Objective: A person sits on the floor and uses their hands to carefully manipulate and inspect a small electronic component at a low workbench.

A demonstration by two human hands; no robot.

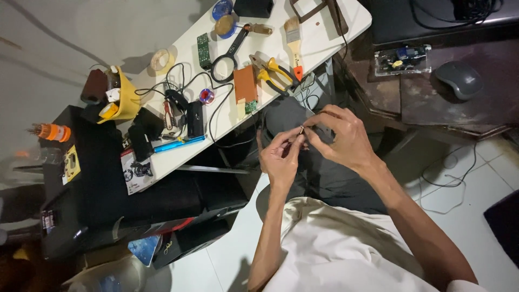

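Note:
My left hand (281, 156) and my right hand (341, 136) meet over my lap, in front of the white table (324, 38). Together their fingertips pinch a tiny metal part (301, 128), too small to identify. Both hands are curled around it, thumbs and forefingers touching. The nearest things on the table are an orange circuit board (246, 86) and yellow-handled pliers (275, 75).
On the table lie a magnifying glass (227, 59), a paint brush (294, 40), a green circuit board (203, 50), tape roll (160, 59), a yellow cup (125, 100), cables and a blue pen (178, 143). A computer mouse (459, 78) sits on a dark desk at the right. Black boxes stand at the left.

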